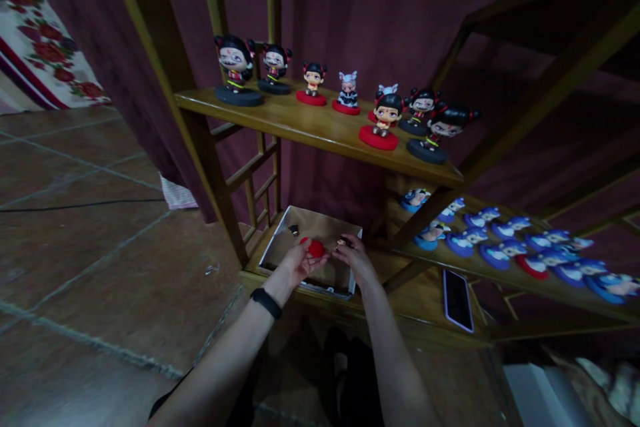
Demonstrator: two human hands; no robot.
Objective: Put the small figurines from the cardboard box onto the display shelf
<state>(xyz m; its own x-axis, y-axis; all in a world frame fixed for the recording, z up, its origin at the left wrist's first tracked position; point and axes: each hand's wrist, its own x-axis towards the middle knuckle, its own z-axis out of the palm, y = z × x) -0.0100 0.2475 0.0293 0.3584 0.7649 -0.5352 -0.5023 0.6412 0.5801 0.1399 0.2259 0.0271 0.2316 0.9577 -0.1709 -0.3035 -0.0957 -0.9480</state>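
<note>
Over a shallow cardboard box (280, 267) on the low shelf, my left hand (299, 263) holds a round red base (316, 249), palm up with the fingers under it. Just to its right, my right hand (354, 253) grips a small black-haired figurine (342, 242) between thumb and fingers. The figurine and the red base are apart. A small dark piece (294, 230) lies in the back left of the box; what it is I cannot make out.
Several figurines on round bases stand along the upper wooden shelf (300, 123). Blue-haired figurines (505, 250) fill the right shelf. A phone (457, 300) lies right of the box. A wooden post (190, 140) rises at the left.
</note>
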